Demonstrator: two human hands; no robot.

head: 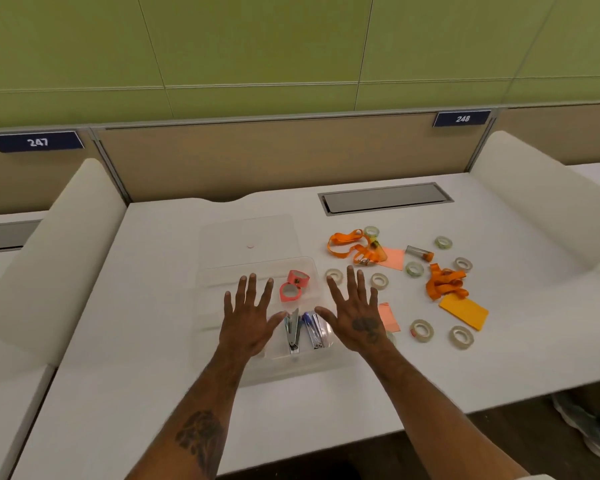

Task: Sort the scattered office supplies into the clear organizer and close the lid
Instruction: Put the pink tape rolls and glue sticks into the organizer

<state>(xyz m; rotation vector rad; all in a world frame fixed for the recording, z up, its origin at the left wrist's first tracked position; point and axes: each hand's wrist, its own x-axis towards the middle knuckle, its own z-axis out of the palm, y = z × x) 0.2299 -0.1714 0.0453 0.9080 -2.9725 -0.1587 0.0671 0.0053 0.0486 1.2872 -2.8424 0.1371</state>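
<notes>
Grip empty, left hand [246, 322] and right hand [356, 315] splayed wide, over organizer [212, 282]

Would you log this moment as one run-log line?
left hand: open, over organizer | right hand: open | inside: two staplers, two pink tape rolls | on desk: clear tape rolls, orange lanyards, note pads | lid: open

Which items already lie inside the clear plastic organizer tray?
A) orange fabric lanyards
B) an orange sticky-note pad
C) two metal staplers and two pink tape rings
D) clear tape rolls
C: the silver metal stapler, the blue stapler and the pink tape rings lie within the walls of the clear plastic organizer tray.
</notes>
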